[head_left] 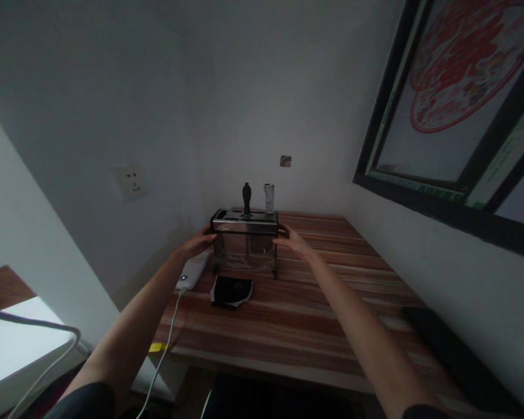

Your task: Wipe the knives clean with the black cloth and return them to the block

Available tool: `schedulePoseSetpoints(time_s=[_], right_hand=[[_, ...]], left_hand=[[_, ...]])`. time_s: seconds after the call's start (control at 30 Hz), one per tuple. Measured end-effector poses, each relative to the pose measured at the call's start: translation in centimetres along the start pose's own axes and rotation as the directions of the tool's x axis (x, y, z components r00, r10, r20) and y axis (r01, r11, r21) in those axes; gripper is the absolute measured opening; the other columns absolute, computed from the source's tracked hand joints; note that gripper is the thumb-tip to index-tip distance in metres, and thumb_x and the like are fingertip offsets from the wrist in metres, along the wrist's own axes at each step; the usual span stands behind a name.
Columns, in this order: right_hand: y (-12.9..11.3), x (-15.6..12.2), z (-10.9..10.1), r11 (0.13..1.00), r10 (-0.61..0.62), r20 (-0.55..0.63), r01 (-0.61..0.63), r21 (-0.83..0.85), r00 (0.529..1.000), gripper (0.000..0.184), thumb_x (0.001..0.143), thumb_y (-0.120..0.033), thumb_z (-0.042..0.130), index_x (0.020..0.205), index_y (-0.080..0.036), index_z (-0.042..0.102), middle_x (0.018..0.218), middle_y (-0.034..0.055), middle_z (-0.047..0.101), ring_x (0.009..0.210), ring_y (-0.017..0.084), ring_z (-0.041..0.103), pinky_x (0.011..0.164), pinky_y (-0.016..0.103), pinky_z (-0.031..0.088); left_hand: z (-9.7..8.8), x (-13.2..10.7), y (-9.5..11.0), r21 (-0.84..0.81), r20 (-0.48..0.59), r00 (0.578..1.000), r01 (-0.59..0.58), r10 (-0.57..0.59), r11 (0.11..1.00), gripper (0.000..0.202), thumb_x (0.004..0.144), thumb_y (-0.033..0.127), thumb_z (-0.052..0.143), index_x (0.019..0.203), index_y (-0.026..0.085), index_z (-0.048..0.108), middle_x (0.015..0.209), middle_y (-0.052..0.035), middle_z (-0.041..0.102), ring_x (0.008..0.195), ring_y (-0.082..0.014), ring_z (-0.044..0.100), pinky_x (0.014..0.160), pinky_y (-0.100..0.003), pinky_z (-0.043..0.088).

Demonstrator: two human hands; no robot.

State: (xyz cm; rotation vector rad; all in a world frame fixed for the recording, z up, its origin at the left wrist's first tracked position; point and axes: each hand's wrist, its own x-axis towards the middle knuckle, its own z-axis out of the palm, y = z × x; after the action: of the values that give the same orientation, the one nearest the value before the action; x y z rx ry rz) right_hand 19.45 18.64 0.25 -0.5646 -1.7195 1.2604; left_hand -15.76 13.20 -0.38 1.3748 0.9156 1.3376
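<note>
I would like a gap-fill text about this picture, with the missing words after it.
The right hand touches one end of the clear box; the ____ hand touches the other.
The handle standing beside the silvery piece is coloured ____.
The framed picture hangs to the ____ of the box.
The small black item lies on the table in ____ of the box.

Words: left; black; right; front.
</note>
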Motion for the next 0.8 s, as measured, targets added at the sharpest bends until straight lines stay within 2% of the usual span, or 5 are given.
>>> schedulePoseSetpoints(time_s=[0.17,0.37,0.57,0.8], right_hand=[[-0.1,-0.5,-0.4,1.000,-0.009,-0.025,0.009,0.009,1.000,0.061,0.059,-0.027,0.082,0.116,-0.027,0.061,0.126,0.0051,0.062,0.117,0.024,0.056,0.104,0.046,0.042],[-1.2,-1.6,-2.0,1.000,-0.014,-0.068,0.015,0.001,0.998,0.060,0.058,-0.029,0.082,0.115,-0.028,0.063,0.121,0.0045,0.065,0.114,0.024,0.058,0.101,0.045,0.044],[-3.3,-4.0,-5.0,0.999,-0.034,-0.132,0.029,-0.040,0.991,0.062,0.059,-0.028,0.084,0.117,-0.027,0.062,0.123,0.0044,0.065,0.117,0.025,0.056,0.104,0.045,0.041],[-4.3,-7.4,-9.2,0.996,-0.028,-0.199,0.011,-0.088,0.980,0.066,0.057,-0.030,0.085,0.119,-0.028,0.062,0.127,0.0049,0.064,0.122,0.028,0.053,0.106,0.048,0.040]], left_hand=[[0.9,0.0,0.2,-0.006,0.005,1.000,-0.023,0.023,1.000,0.063,0.057,0.035,0.086,0.115,0.021,0.064,0.108,-0.0079,0.073,0.107,-0.0285,0.064,0.089,-0.031,0.051],[3.7,0.4,1.5,-0.025,0.033,0.998,-0.060,0.061,0.998,0.072,0.056,0.036,0.087,0.121,0.022,0.061,0.111,-0.0077,0.072,0.118,-0.0300,0.058,0.096,-0.031,0.047],[7.2,1.2,2.1,-0.051,0.076,0.993,-0.091,0.095,0.994,0.072,0.055,0.036,0.088,0.120,0.019,0.062,0.121,-0.0105,0.067,0.126,-0.0332,0.050,0.104,-0.038,0.040],[11.8,1.7,1.1,-0.081,0.134,0.982,-0.123,0.133,0.989,0.075,0.052,0.033,0.089,0.120,0.019,0.063,0.131,-0.0124,0.060,0.132,-0.0356,0.042,0.108,-0.043,0.031]])
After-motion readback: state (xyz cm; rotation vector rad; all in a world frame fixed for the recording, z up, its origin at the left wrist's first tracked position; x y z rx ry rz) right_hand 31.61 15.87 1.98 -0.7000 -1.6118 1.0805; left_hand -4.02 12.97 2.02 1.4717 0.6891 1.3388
